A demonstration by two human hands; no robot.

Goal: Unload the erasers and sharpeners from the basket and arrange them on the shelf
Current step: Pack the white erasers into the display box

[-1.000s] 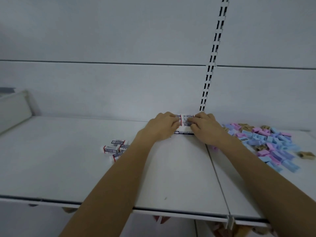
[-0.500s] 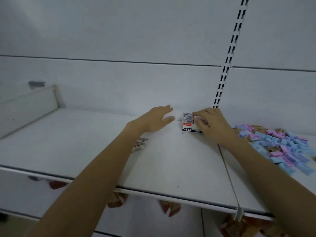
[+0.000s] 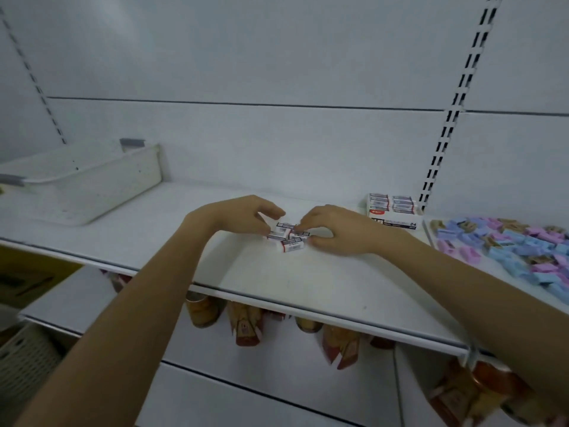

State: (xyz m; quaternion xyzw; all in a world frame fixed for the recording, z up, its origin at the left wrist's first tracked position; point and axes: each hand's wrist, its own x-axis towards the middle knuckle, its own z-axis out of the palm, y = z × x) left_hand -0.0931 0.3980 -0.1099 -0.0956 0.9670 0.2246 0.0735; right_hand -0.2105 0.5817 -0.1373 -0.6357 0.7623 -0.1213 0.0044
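Several loose white erasers [image 3: 288, 238] in printed sleeves lie in a small cluster on the white shelf [image 3: 308, 285]. My left hand [image 3: 243, 215] curls over the cluster's left side, fingertips on an eraser. From the right, my right hand [image 3: 334, 231] pinches the erasers with thumb and fingers. An open box [image 3: 392, 212] filled with rows of erasers stands at the back by the slotted upright. A heap of pink, blue and tan sharpeners [image 3: 517, 248] covers the shelf on the right.
A white plastic basket [image 3: 83, 183] sits on the shelf at the far left, its inside mostly hidden. Snack bags [image 3: 338, 343] hang below the shelf edge. A slotted upright [image 3: 452, 112] runs up the back wall.
Both hands left the eraser box at the back and moved left and forward to the loose erasers, closing on them. The view swung left, bringing the basket into sight.
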